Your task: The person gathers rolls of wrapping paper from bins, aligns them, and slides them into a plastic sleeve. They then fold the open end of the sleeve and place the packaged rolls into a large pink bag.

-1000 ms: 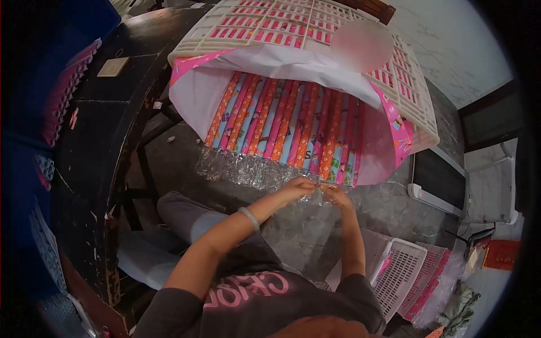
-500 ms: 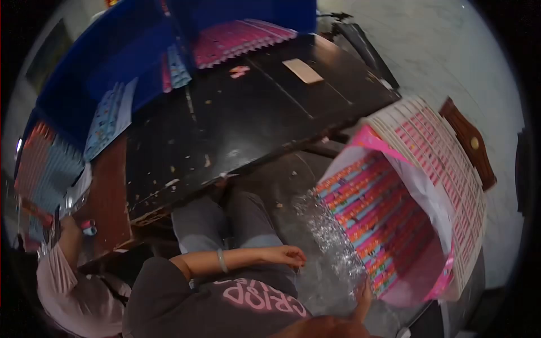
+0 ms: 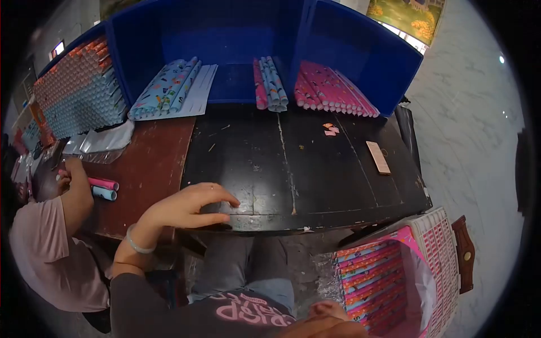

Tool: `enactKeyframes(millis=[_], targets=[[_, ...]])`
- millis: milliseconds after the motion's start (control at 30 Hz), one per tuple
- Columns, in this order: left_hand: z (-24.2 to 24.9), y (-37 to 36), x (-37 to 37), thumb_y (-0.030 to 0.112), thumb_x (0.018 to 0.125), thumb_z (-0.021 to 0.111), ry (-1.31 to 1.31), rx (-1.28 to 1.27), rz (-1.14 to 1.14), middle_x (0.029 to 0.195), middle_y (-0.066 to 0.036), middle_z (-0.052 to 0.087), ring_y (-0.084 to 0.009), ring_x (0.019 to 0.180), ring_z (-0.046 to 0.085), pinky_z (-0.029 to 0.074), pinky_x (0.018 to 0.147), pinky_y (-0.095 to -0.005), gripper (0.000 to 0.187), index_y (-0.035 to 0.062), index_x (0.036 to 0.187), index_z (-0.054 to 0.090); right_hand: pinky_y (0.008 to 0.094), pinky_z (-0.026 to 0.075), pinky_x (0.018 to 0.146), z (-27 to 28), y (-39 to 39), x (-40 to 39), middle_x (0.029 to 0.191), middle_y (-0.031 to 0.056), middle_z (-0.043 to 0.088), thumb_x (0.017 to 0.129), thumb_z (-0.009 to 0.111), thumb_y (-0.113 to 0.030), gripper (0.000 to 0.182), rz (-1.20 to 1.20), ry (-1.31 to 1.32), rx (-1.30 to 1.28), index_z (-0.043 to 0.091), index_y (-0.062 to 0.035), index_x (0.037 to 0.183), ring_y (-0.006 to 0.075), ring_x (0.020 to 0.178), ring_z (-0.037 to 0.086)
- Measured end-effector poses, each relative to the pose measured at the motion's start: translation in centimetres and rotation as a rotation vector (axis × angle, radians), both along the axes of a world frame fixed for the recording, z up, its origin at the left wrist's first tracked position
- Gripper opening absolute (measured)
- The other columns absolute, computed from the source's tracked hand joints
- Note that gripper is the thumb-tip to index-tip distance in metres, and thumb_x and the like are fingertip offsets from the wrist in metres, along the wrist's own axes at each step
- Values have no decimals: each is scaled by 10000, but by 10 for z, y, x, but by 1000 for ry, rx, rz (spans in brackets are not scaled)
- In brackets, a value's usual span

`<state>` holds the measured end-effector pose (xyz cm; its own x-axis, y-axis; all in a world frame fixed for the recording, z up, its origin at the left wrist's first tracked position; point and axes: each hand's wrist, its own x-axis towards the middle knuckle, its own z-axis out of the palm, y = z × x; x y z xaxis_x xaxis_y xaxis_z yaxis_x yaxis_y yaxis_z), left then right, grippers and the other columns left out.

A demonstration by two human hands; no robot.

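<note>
My left hand [image 3: 197,205] rests over the front edge of the black table [image 3: 248,152], its thumb and fingers apart and holding nothing. My right hand [image 3: 329,312] is low in front of my body, beside the basket; its fingers are mostly hidden. The white plastic basket [image 3: 442,236] lies on its side at the right, lined with pink and white sheeting. Inside it are stacked many patterned paper rolls [image 3: 369,276] in pink, blue and orange.
Blue bins [image 3: 225,39] line the back, holding blue rolls [image 3: 169,87], a few mixed rolls [image 3: 270,84] and pink rolls [image 3: 332,90]. A beige block [image 3: 377,158] and pink scraps [image 3: 331,130] lie on the table. At left, a co-worker's arm [image 3: 79,188] is near two rolls [image 3: 105,188].
My view has swung up and left toward the table. My left hand has moved from my lap up to the table edge. My right hand has drawn back from the rolls in the basket.
</note>
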<state>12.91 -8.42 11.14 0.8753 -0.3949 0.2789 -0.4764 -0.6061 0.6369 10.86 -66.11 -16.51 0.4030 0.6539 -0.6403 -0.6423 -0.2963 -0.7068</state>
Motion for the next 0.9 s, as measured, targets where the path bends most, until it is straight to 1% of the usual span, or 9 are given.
enactKeyframes(millis=[67, 133, 233, 300, 367, 567, 633, 733, 900], targets=[[-3, 17, 5, 219, 852, 647, -68, 41, 47, 1057, -124, 628, -289, 1026, 575, 434, 904, -385, 312, 37, 1101, 604, 353, 531, 758, 122, 92, 77, 923, 144, 683, 926, 555, -114, 244, 67, -378, 350, 625, 83, 1052, 216, 852, 664], [-7, 26, 13, 189, 842, 665, -203, 190, 145, 1073, -107, 623, -278, 1039, 568, 442, 893, -390, 288, 55, 1091, 613, 347, 527, 719, 173, 128, 145, 875, 140, 683, 902, 582, -100, 182, 193, -807, 239, 664, 61, 923, 233, 810, 662], [-24, 38, 28, 208, 828, 659, -362, 268, 220, 1013, -105, 627, -281, 1001, 578, 430, 905, -390, 259, 61, 1036, 620, 282, 499, 738, 223, 220, 241, 851, 95, 668, 914, 591, -144, 185, -40, -1174, 153, 659, 25, 876, 154, 805, 633], [-37, 48, 33, 205, 823, 661, -350, 268, 282, 997, -98, 629, -279, 997, 580, 431, 903, -387, 240, 62, 1012, 621, 240, 493, 730, 214, 267, 328, 893, 60, 668, 918, 592, -140, 190, -135, -1281, 231, 643, 3, 1032, 121, 830, 627], [-51, 55, 37, 185, 806, 667, -361, 252, 372, 955, -81, 636, -266, 975, 586, 435, 889, -380, 184, 65, 940, 627, 229, 483, 711, 199, 307, 400, 977, 45, 659, 902, 603, -111, 208, -335, -1058, 293, 621, -10, 1083, 112, 851, 616], [-79, 70, 45, 181, 783, 670, -359, 493, 443, 960, -67, 614, -238, 945, 587, 437, 858, -351, 171, 62, 899, 632, 224, 483, 649, 124, 376, 576, 923, 12, 605, 856, 651, -93, 217, -673, -1300, 112, 580, -69, 1060, 87, 787, 568], [-77, 67, 44, 194, 788, 668, -343, 499, 441, 976, -70, 609, -239, 952, 584, 440, 853, -349, 189, 62, 917, 626, 241, 477, 672, 116, 398, 583, 896, 18, 588, 827, 685, -106, 221, -802, -1197, 188, 573, -67, 1014, 104, 767, 554], [-78, 62, 44, 194, 801, 655, -316, 544, 441, 1011, -89, 587, -258, 978, 570, 446, 854, -359, 217, 59, 965, 605, 347, 466, 787, 117, 417, 568, 912, 104, 582, 802, 685, -140, 282, -1025, -1512, -57, 577, -16, 1031, 230, 848, 575], [-76, 58, 43, 195, 824, 631, -282, 563, 459, 1045, -120, 563, -278, 1016, 549, 449, 864, -380, 259, 39, 1026, 590, 366, 462, 792, 133, 422, 571, 989, 124, 547, 813, 643, -131, 187, -1174, -1643, -120, 615, -21, 961, 271, 876, 567]])
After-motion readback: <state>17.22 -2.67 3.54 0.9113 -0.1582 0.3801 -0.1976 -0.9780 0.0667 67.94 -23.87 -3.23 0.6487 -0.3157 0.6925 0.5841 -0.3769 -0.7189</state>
